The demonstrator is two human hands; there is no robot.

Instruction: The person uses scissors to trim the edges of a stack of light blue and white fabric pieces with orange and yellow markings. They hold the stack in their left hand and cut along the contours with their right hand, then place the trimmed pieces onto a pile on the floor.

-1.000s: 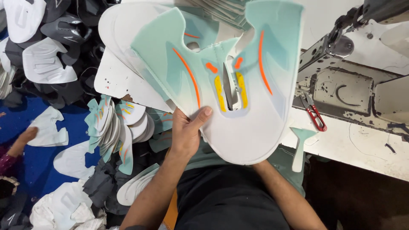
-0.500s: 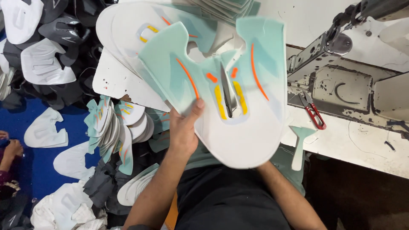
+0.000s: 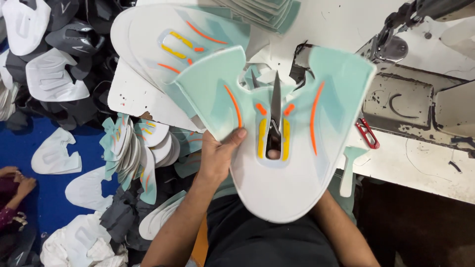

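Observation:
My left hand [image 3: 217,155] grips a large flat shoe upper [image 3: 292,183] by its left side, thumb on top. The upper is white with mint-green wings, orange stripes and two yellow bars beside a central slot. A pair of steel scissors [image 3: 275,106] pokes up through that slot, blades pointing away from me. My right hand is hidden behind the upper; only its forearm [image 3: 341,232] shows, leading up toward the scissors.
A stack of matching uppers [image 3: 163,44] lies on the white table [image 3: 420,163]. A sewing machine [image 3: 420,99] stands at the right with red thread snips [image 3: 367,133] beside it. More cut pieces [image 3: 133,153] are piled at the left. Another person's hand [image 3: 15,183] rests over the blue floor.
The upper has shifted right and turned flatter toward me, uncovering the stack behind it. The scissors' blades now stand further up through the slot.

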